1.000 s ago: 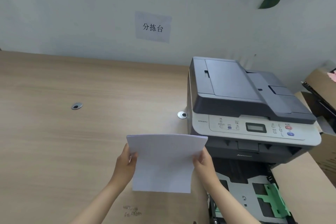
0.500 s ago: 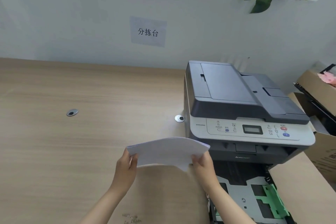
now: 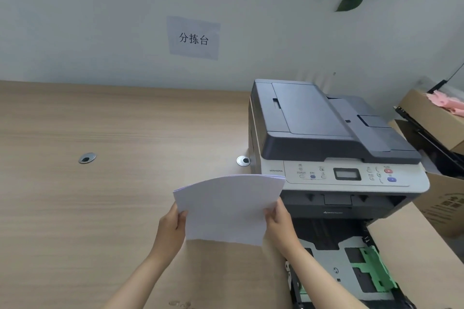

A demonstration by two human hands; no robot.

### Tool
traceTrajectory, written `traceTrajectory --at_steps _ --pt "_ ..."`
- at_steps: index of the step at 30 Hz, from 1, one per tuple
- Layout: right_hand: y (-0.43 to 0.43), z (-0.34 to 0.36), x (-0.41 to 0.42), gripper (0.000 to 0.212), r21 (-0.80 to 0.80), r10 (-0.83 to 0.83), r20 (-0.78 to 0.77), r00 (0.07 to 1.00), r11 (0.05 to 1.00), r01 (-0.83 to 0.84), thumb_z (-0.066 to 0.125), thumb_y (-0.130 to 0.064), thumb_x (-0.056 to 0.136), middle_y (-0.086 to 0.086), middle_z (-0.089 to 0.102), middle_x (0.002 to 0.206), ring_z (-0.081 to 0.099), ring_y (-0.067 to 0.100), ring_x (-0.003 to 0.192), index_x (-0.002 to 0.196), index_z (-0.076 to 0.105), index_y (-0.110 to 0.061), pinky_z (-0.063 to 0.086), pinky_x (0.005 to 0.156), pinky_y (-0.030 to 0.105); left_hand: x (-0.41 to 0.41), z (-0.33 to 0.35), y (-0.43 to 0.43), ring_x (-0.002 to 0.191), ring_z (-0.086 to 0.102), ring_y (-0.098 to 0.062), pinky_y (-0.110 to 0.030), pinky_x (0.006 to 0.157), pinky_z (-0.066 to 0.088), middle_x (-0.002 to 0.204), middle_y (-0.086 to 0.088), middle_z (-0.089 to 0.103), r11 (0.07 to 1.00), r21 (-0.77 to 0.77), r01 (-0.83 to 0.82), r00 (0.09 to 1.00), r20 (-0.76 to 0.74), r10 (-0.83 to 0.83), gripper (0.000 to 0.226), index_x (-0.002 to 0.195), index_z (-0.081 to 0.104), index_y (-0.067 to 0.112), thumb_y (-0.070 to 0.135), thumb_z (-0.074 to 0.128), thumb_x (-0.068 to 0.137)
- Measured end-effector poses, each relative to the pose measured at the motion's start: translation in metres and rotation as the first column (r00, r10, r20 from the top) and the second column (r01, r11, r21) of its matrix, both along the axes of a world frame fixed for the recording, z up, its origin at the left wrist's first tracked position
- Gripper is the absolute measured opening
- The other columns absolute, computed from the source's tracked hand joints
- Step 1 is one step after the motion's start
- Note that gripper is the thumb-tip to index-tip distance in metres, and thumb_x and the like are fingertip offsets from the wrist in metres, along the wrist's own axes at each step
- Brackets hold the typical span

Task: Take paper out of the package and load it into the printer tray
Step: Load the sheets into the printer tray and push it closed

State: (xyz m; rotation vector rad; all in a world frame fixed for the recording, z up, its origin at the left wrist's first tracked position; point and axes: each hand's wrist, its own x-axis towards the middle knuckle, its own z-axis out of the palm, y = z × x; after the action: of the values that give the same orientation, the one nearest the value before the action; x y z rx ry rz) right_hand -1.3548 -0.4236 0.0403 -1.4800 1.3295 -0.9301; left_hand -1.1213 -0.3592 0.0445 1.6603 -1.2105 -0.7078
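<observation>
Holding a thin stack of white paper (image 3: pixel 227 211) up off the desk (image 3: pixel 100 208), one hand at each side edge. Left hand (image 3: pixel 172 229) pinches the left edge, thumb on the near face, fingers curled behind; right hand (image 3: pixel 280 223) does the same on the right edge. Both hands closed on the stack, neither spread wide, nothing else touched.

Paper bows upward along its top edge in an arch, bottom edge hanging fairly straight. Judged light and limp: it sags wherever unsupported, and loose sheets may slide against one another and fan out. The top right corner shows slight layering of edges, so the stack is not quite square. Best held as it is, at opposite edges with slight inward pressure, or supported flat from beneath when lowered. Corners likely to crease if they catch.

Stack sits just left of the printer (image 3: pixel 326 148), in front of its control panel, above the desk and not over the tray. The printer tray (image 3: pixel 346 268) is pulled out below and to the right of the right forearm; its metal floor looks bare, green guide (image 3: pixel 374 268) standing toward the right side. Loading not yet done.

No paper package in sight. A cardboard box (image 3: pixel 442 208) stands beyond the printer, far right. A printed sign (image 3: pixel 193 38) hangs on the wall behind the desk.
</observation>
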Motion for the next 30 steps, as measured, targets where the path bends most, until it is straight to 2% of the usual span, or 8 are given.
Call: traceTrajectory --at_steps 7,10,13,18,21,23,25,30 --pt "-0.001 0.009 -0.023 0.029 0.01 0.102 -0.189 0.977 0.995 -0.102 0.045 0.002 0.09 -0.001 0.064 0.104 0.06 0.002 0.095 0.11 0.056 -0.015 0.048 0.078 0.007 0.01 0.002 -0.017 0.048 0.041 -0.011 -0.018 0.047 0.033 0.054 -0.008 0.05 1.0 -0.012 -0.006 0.994 0.105 0.007 0.039 0.069 0.051 0.028 -0.005 0.044 0.089" --pt "0.014 -0.003 -0.067 0.023 0.051 0.167 -0.482 0.86 0.985 -0.163 0.05 -0.009 0.092 0.001 0.061 0.111 0.058 0.01 0.102 0.113 0.06 -0.014 0.045 0.088 0.014 0.015 0.004 -0.025 0.058 0.042 -0.028 -0.029 0.052 0.036 0.066 -0.023 0.058 0.999 0.012 0.037 0.989 0.146 -0.038 0.02 0.079 0.055 0.009 -0.003 0.044 0.09" --pt "0.043 -0.022 -0.135 0.024 0.253 0.278 -0.666 0.692 0.957 -0.141 0.047 -0.021 0.095 0.001 0.061 0.115 0.055 0.011 0.103 0.113 0.062 -0.015 0.042 0.09 0.02 0.015 0.009 -0.029 0.062 0.047 -0.029 -0.008 0.05 0.038 0.07 -0.015 0.06 0.999 -0.018 0.047 0.983 0.177 -0.044 0.02 0.08 0.055 0.01 -0.005 0.045 0.089" --pt "0.088 -0.041 -0.204 0.037 0.409 0.374 -0.695 0.614 0.908 -0.091 0.041 -0.035 0.096 0.002 0.06 0.094 0.058 0.024 0.098 0.089 0.064 -0.008 0.041 0.082 0.029 0.013 0.018 -0.03 0.074 0.052 -0.028 -0.001 0.047 0.034 0.082 -0.012 0.062 1.0 -0.011 0.006 0.987 0.16 -0.004 0.018 0.084 0.059 0.009 -0.005 0.049 0.086" --pt "0.092 -0.044 -0.213 0.046 0.416 0.433 -0.709 0.556 0.894 -0.166 0.04 -0.05 0.092 -0.004 0.055 0.128 0.047 0.017 0.124 0.123 0.056 -0.021 0.035 0.102 0.03 0.006 0.026 -0.028 0.082 0.054 -0.025 -0.005 0.054 0.04 0.09 -0.01 0.063 1.0 -0.012 -0.021 0.994 0.104 0.022 0.023 0.087 0.061 0.014 -0.005 0.049 0.086" --pt "0.093 -0.046 -0.219 0.06 0.414 0.458 -0.729 0.51 0.887 -0.204 0.041 -0.061 0.086 -0.008 0.044 0.144 0.037 0.014 0.133 0.136 0.044 -0.027 0.027 0.111 0.034 -0.001 0.033 -0.025 0.084 0.055 -0.026 -0.027 0.069 0.048 0.092 -0.011 0.063 0.999 0.002 -0.039 0.998 0.049 0.039 0.025 0.088 0.061 0.016 -0.005 0.048 0.086" --pt "0.093 -0.048 -0.225 0.063 0.398 0.467 -0.729 0.5 0.884 -0.244 0.041 -0.064 0.084 -0.008 0.046 0.143 0.039 0.014 0.132 0.136 0.044 -0.027 0.027 0.112 0.034 -0.012 0.04 -0.019 0.083 0.054 -0.026 -0.042 0.072 0.046 0.093 -0.012 0.062 0.998 0.02 -0.06 0.998 0.015 0.059 0.026 0.088 0.062 0.016 -0.005 0.047 0.084" --pt "0.098 -0.051 -0.236 0.056 0.377 0.507 -0.717 0.478 0.859 -0.346 0.04 -0.06 0.086 -0.005 0.051 0.138 0.042 0.017 0.126 0.131 0.05 -0.028 0.033 0.106 0.039 -0.055 0.049 -0.007 0.078 0.052 -0.025 -0.039 0.068 0.042 0.09 -0.011 0.058 0.996 0.031 -0.084 0.993 -0.086 0.087 0.023 0.091 0.06 0.011 -0.006 0.045 0.086"
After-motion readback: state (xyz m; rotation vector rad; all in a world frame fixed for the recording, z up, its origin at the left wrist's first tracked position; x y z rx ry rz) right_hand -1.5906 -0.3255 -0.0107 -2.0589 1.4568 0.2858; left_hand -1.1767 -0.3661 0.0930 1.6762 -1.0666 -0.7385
